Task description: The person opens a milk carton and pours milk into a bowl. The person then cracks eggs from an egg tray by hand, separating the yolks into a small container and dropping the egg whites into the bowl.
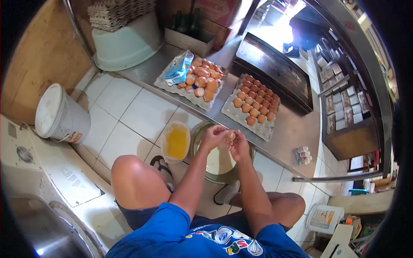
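Observation:
Over a round metal basin (236, 173), my left hand (214, 136) and my right hand (240, 148) meet with fingers closed around a brown egg (231, 136). Whether its shell is split is too small to tell. Pale liquid lies in the basin. Left of it on the floor stands a clear plastic tub (164, 146) with yellow yolk-like liquid. On the low metal shelf ahead, one carton tray (205, 104) bears a heap of brown eggshells (201, 81) and a crumpled blue-and-white carton (180, 69). Beside it, another carton tray (266, 132) holds rows of brown eggs (255, 101).
A lidded white bucket (64, 114) stands at left. An upturned pale tub (127, 43) carries stacked egg trays (118, 13). Behind the eggs rests a dark baking tray (275, 64). The metal shelf edge (189, 100) runs close in front of my hands. Another white bucket (325, 218) sits at lower right.

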A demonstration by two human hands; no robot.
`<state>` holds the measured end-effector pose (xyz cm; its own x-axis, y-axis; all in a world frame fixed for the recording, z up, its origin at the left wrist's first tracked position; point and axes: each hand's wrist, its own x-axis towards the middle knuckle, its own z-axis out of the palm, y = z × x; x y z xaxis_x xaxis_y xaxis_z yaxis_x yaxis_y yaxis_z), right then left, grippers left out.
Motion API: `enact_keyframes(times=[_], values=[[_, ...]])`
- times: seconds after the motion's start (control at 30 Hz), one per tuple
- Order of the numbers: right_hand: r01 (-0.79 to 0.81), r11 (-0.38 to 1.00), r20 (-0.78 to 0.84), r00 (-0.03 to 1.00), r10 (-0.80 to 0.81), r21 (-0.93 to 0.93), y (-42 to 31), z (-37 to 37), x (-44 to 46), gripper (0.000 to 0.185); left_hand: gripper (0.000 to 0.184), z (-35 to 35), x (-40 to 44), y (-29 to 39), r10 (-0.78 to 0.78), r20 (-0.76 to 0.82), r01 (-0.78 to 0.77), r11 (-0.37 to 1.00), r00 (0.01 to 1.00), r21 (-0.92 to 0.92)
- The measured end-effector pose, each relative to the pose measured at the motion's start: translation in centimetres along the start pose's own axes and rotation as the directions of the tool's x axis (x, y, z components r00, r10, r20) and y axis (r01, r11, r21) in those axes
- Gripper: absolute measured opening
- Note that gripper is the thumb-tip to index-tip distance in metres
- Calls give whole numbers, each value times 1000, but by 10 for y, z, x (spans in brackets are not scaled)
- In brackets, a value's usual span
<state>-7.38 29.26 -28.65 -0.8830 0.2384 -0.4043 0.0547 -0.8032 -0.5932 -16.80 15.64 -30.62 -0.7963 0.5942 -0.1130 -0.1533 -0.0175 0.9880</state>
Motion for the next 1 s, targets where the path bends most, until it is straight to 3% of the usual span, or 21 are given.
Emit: enact_keyframes(times=[0.07, 0.13, 0.23, 0.33, 0.4, 0.47, 0.63, 0.83, 0.97, 1.0], values=[[-8, 1000, 99, 995, 9, -9, -18, 20, 23, 34, 30, -10, 2, 6, 5, -146, -27, 988, 989, -151], [81, 985, -41, 995, -89, -155, -43, 60, 40, 33, 28, -17, 8, 13, -6, -280, -80, 953, 960, -294], [176, 941, -25, 981, -191, -288, -81, 119, 77, 31, 28, -23, 10, 10, -59, -315, -37, 956, 947, -290], [330, 832, 103, 942, -318, -446, -109, 160, 120, 33, 28, -26, 11, 6, -115, -348, 11, 958, 930, -287], [342, 801, 123, 938, -325, -492, -117, 170, 150, 34, 28, -23, 11, 5, -115, -318, 16, 955, 941, -298], [249, 688, 87, 961, -262, -681, -115, 175, 170, 38, 28, -20, 11, 4, -115, -283, 23, 950, 952, -310], [269, 591, 115, 952, -285, -760, -92, 160, 192, 42, 24, -19, 15, 2, -123, -335, -7, 933, 934, -361], [251, 668, 183, 968, -172, -701, -90, 130, 209, 45, 24, -23, 17, -2, -172, -297, 43, 918, 939, -394], [368, 420, 113, 847, -519, -830, -127, 132, 149, 46, 30, -27, 19, -9, -186, -313, 40, 906, 931, -421], [316, 254, 124, 816, -565, -914, -140, 107, 143, 43, 30, -28, 20, -12, -193, -309, 44, 901, 931, -431]])
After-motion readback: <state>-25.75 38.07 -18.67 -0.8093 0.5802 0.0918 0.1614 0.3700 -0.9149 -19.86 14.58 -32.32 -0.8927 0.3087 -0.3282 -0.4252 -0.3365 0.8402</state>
